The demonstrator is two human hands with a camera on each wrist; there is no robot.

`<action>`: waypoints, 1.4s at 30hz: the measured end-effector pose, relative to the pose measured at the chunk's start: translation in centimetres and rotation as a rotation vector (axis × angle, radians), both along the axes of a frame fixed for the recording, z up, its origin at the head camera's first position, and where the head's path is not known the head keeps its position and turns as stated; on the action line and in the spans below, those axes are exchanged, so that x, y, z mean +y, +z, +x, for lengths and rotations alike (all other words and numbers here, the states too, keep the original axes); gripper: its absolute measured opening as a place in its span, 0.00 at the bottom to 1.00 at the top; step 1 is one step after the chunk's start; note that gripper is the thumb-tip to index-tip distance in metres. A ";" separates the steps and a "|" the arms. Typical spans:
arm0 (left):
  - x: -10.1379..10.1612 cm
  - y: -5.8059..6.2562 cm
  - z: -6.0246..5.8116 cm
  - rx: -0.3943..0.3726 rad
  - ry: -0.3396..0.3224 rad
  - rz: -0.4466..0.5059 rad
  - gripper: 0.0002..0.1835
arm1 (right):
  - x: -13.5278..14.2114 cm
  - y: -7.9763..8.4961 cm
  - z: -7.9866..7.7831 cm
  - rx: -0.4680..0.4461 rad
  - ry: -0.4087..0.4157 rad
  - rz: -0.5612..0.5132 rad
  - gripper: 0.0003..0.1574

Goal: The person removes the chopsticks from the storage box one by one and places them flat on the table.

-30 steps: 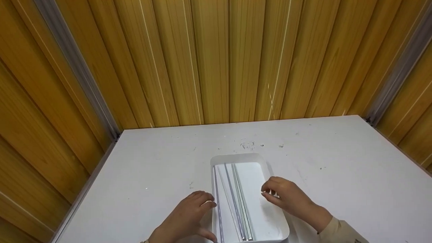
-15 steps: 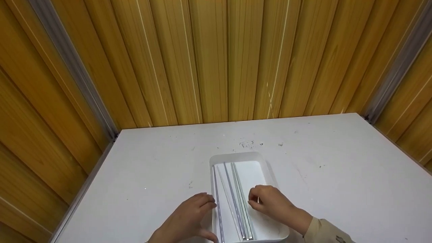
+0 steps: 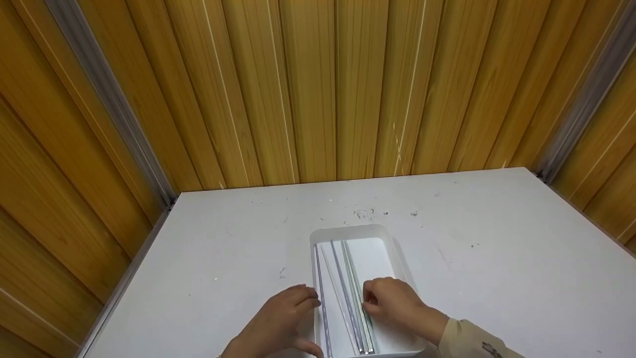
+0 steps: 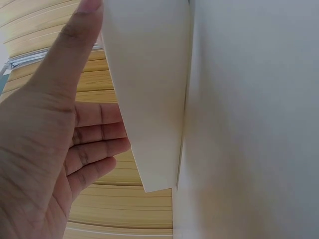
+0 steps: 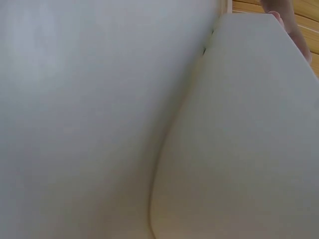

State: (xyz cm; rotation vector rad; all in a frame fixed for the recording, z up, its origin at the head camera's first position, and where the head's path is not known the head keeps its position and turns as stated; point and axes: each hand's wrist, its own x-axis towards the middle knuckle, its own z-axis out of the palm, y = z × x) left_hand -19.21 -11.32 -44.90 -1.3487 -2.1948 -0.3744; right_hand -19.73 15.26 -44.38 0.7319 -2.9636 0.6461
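A shallow white tray (image 3: 346,232) stands on the white table and holds several long, thin chopsticks (image 3: 338,288) in pale green, purple and white. My left hand (image 3: 278,318) is at the tray's left wall, fingers extended and touching the rim, thumb apart. The left wrist view shows those straight fingers (image 4: 97,152) behind the tray wall (image 4: 149,99). Over the tray's right half, my right hand (image 3: 397,303) has curled fingers, tips against the right side of the green chopsticks. Whether they pinch one is hidden. In the right wrist view, the tray's wall (image 5: 239,129) hides most of the hand.
The white table (image 3: 238,238) extends to both sides of the tray and behind it, with small dark marks at the back. Yellow wood-patterned walls (image 3: 318,99) and grey metal posts (image 3: 119,104) enclose the table.
My right hand has moved left and down from the tray's right rim to the green chopsticks. The left hand and the chopsticks have hardly moved.
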 end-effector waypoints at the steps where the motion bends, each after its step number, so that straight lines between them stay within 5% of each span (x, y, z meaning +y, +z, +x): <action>1: 0.0 0.0 0.0 -0.008 0.008 -0.005 0.44 | -0.1 0.0 0.0 -0.002 -0.005 0.001 0.08; 20: 0.0 0.0 0.0 0.054 -0.009 0.006 0.46 | -0.7 -0.5 -0.3 -0.052 -0.088 0.004 0.11; 42: 0.0 0.0 0.0 -0.005 0.020 -0.025 0.45 | -0.6 -0.7 -0.7 -0.109 -0.131 -0.009 0.14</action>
